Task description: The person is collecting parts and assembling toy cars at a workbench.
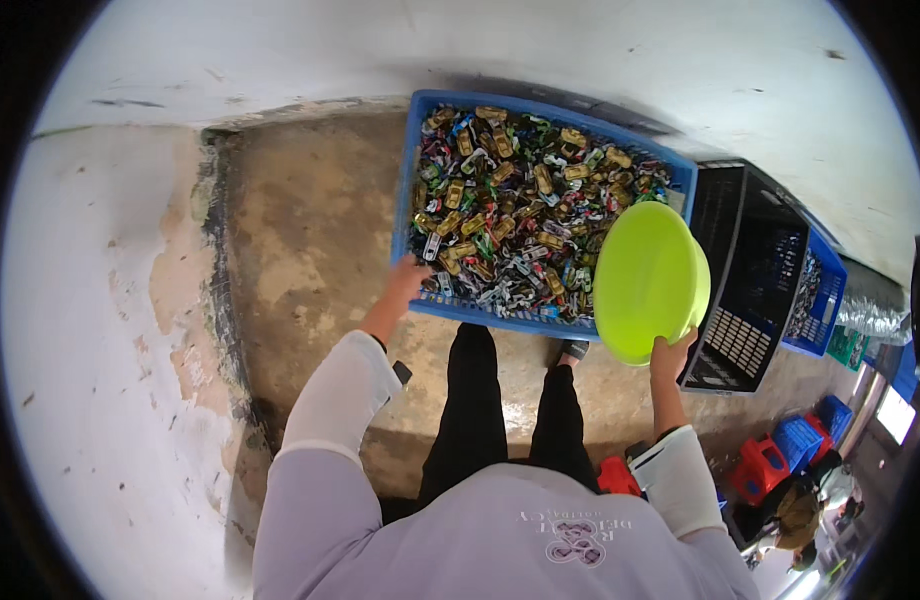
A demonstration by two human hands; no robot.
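In front of me a large blue plastic crate (405, 180) is filled with small toy cars (505, 215), several of them gold and others silver, green, red or black. My left hand (409, 281) is at the crate's near left corner, its fingers closed over the rim beside the toys. With my right hand (672, 354) I grip the edge of a lime-green plastic basin (640, 285). The basin is tilted over the crate's right side and hides part of the toys. No contents show inside it.
Black crates (740, 290) stand right of the blue crate. Beyond them is another blue crate (825, 290) with small pieces. White walls (110, 350) rise at the left and far side. Red stools (758, 470) and another person (795, 515) are at the lower right.
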